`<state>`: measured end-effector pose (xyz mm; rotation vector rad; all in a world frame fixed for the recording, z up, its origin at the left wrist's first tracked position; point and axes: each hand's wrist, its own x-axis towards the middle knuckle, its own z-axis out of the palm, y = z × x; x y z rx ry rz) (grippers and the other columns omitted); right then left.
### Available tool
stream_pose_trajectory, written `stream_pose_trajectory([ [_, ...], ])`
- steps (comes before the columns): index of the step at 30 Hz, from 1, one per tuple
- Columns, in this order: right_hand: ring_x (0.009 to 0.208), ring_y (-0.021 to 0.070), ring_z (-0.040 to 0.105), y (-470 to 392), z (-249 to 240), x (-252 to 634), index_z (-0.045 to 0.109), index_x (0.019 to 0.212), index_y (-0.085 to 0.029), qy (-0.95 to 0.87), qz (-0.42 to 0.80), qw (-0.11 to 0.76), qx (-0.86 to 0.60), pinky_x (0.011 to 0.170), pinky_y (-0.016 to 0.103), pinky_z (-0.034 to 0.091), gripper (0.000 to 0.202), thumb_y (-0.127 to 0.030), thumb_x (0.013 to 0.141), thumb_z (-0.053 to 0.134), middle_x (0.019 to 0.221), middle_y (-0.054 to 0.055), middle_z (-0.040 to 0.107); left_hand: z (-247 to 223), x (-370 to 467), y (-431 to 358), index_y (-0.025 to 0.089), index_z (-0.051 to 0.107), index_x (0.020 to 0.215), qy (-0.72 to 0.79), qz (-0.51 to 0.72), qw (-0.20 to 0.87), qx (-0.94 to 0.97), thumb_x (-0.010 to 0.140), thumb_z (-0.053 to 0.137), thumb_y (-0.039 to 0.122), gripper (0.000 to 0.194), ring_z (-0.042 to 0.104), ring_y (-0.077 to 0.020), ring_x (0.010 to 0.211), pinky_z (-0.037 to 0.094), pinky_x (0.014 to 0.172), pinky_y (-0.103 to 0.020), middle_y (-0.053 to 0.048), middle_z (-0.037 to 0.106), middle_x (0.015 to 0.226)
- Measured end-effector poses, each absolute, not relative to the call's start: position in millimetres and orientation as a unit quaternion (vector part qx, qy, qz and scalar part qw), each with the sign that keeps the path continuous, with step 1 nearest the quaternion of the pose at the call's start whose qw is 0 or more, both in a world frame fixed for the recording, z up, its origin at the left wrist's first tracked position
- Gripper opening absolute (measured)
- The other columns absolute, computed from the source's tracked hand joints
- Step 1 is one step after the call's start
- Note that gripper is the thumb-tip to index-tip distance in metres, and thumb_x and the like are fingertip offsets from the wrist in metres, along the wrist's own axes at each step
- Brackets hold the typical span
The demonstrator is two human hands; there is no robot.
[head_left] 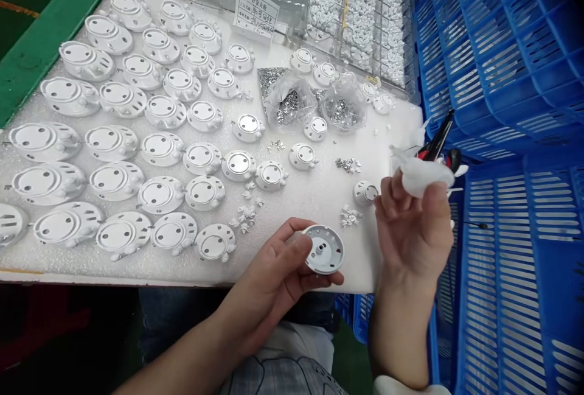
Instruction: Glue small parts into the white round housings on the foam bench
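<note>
My left hand (278, 267) grips a round white plastic shell (325, 255) near the table's front edge. Its hollow inner side faces up and shows a central post and small holes. Off to the right, my right hand (413, 234) is raised, thumb and fingers closed on a curved, whitish plastic piece (426, 177); its exact kind is unclear. Just behind that piece, a tool with black and red handles (438, 136) is partly hidden. A white round shell (364, 192) sits beside my right fingers, with a small pile of white plastic parts (350, 216) below it.
Rows of white round housings (159, 144) cover the left of the white foam-topped table (296, 200). Plastic bags of small metal parts (289, 106) lie mid-table. Behind stands a clear divided tray (314, 36) of white pieces with a paper label (255, 13). Blue crates (506, 200) line the right.
</note>
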<state>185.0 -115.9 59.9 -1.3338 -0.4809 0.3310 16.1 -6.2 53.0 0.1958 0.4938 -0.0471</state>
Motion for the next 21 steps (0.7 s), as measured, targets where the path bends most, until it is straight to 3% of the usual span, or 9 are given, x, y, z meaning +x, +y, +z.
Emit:
stream_pose_trajectory([
  [5,0.047,0.0094,0.028,-113.1,56.5,180.5,0.054,0.068,-0.024,-0.212,0.083,0.757,-0.613,0.043,0.031,0.026,0.055,-0.073,0.083,0.075,0.064,-0.006,0.032,52.1,20.0,-7.3,0.021,0.062,0.100,0.268,-0.021,0.957,0.110,0.075,0.097,0.046,0.050,0.076,-0.0095,0.071,0.060,0.070,-0.016,0.005,0.074,0.085],
  [10,0.047,0.0119,0.026,-110.0,55.0,169.4,0.038,0.060,-0.025,-0.278,0.007,0.726,-0.629,0.045,0.032,0.024,0.059,-0.060,0.089,0.075,0.060,-0.005,0.022,55.9,21.6,-8.7,0.018,0.065,0.098,0.264,-0.004,0.956,0.123,0.077,0.097,0.045,0.047,0.073,-0.0076,0.069,0.061,0.068,-0.015,0.005,0.074,0.080],
  [14,0.047,0.0118,0.028,-107.0,51.9,164.6,0.038,0.056,-0.024,-0.319,-0.018,0.725,-0.611,0.046,0.033,0.022,0.057,-0.051,0.093,0.073,0.057,-0.005,0.024,59.3,23.0,-10.1,0.016,0.066,0.093,0.278,0.017,0.952,0.128,0.076,0.098,0.040,0.044,0.071,-0.0081,0.068,0.063,0.068,-0.017,0.004,0.075,0.078],
  [21,0.050,0.0108,0.031,-109.4,51.2,157.0,0.038,0.054,-0.021,-0.345,-0.026,0.680,-0.646,0.050,0.033,0.020,0.060,-0.048,0.096,0.071,0.053,-0.005,0.028,61.6,25.5,-10.4,0.015,0.066,0.092,0.290,0.025,0.947,0.134,0.073,0.100,0.040,0.046,0.071,-0.0092,0.066,0.063,0.066,-0.017,0.002,0.076,0.077],
])
